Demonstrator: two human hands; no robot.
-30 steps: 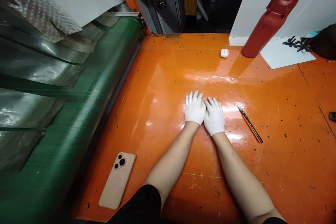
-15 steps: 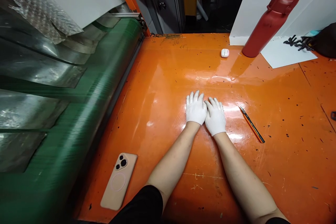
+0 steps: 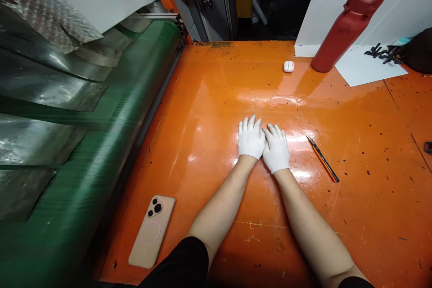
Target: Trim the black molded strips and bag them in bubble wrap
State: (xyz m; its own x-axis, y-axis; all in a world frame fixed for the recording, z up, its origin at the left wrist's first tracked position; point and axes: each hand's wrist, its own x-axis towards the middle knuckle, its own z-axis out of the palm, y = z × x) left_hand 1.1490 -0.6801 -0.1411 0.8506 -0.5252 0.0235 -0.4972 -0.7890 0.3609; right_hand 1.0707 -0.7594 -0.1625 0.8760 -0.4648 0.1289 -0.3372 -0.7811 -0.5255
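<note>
On my feed, the slim orange-handled craft knife (image 3: 323,159) lies untouched on the orange table (image 3: 209,99), just beside my right hand (image 3: 276,149). That hand and my left hand (image 3: 251,138), both white-gloved, rest palms down with fingers lightly spread, their edges touching and pinching nothing; flat like this, they stay clear of the blade. Farther off sit a closed white earbud case (image 3: 288,66) and an opaque red bottle (image 3: 344,31), its contents hidden. A peach-cased phone (image 3: 151,231) lies nearer me.
</note>
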